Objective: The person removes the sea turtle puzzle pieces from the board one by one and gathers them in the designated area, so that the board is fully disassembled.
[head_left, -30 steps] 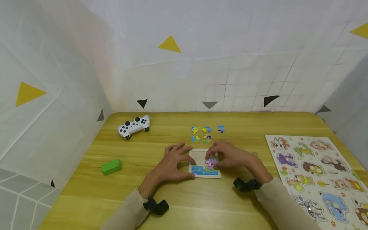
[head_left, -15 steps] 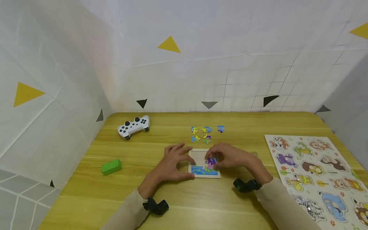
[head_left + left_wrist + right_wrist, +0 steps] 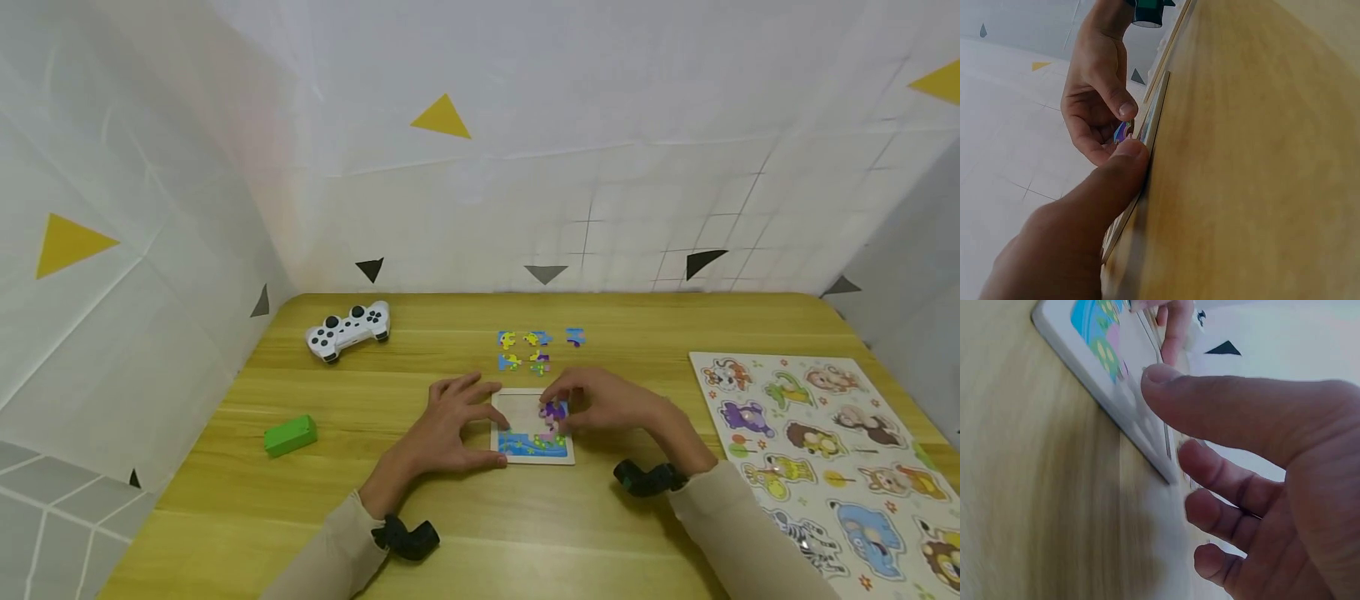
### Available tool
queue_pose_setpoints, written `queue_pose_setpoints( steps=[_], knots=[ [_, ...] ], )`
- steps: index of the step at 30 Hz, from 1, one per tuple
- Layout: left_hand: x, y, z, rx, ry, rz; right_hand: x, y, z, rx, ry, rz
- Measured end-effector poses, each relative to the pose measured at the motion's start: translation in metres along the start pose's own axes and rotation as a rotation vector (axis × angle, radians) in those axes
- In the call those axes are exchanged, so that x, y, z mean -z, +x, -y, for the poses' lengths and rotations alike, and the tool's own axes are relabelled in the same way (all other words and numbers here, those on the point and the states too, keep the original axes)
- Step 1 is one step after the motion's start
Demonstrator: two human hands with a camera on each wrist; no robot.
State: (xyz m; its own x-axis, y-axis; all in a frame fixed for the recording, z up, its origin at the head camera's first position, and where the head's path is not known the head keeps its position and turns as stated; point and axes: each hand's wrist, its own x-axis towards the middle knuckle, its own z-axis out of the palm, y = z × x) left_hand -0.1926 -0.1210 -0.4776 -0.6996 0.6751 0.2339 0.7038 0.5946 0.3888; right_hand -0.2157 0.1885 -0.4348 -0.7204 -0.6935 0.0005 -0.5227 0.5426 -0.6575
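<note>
A small puzzle tray (image 3: 532, 461) with a pale wooden rim lies in front of me; blue, green and pink pieces fill its near part. My left hand (image 3: 452, 427) holds the tray at its left side, thumb at the near corner and fingers along the left edge and inside. Over the tray's right side, my right hand (image 3: 611, 402) pinches a purple jigsaw piece (image 3: 554, 410). In the left wrist view the piece (image 3: 1122, 132) shows tilted between thumb and fingers. The right wrist view shows the right thumb (image 3: 1163, 375) over the rim, with the piece mostly hidden.
Several loose jigsaw pieces (image 3: 538, 362) lie just beyond the tray. A white game controller (image 3: 349, 330) is at the back left, a green block (image 3: 291, 435) at the left. A large animal puzzle board (image 3: 817, 429) covers the table's right side.
The purple piece has shifted slightly away from me and turned within the tray's right side. My right hand has moved a little with it; the left hand stays still.
</note>
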Motion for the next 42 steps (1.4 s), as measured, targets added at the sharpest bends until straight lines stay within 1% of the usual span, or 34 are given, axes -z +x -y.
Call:
queue_pose_setpoints(
  steps=[7, 14, 20, 23, 28, 33, 36, 42],
  knots=[
    [0.002, -0.001, -0.001, -0.001, -0.006, 0.011, 0.01, -0.004, -0.018, -0.053, 0.005, -0.084],
    [0.003, -0.002, -0.001, 0.001, -0.014, 0.007, 0.023, -0.002, -0.033, -0.054, -0.021, -0.142],
    [0.003, -0.002, 0.0, 0.0, -0.008, 0.003, 0.032, 0.003, -0.039, -0.083, -0.036, -0.118],
    [0.003, -0.002, 0.001, 0.001, -0.007, 0.007, 0.033, 0.007, -0.043, -0.076, -0.053, -0.106],
    [0.002, -0.002, 0.001, 0.003, 0.003, 0.013, 0.033, 0.014, -0.049, -0.053, -0.087, -0.115],
    [0.002, -0.001, 0.0, -0.01, -0.004, -0.005, 0.034, 0.018, -0.051, -0.051, -0.098, -0.124],
    [0.001, -0.001, 0.0, -0.018, -0.003, -0.014, 0.035, 0.019, -0.05, -0.074, -0.097, -0.123],
    [-0.001, -0.001, 0.001, -0.016, 0.0, -0.008, 0.037, 0.019, -0.049, -0.108, -0.077, -0.119]
  ],
)
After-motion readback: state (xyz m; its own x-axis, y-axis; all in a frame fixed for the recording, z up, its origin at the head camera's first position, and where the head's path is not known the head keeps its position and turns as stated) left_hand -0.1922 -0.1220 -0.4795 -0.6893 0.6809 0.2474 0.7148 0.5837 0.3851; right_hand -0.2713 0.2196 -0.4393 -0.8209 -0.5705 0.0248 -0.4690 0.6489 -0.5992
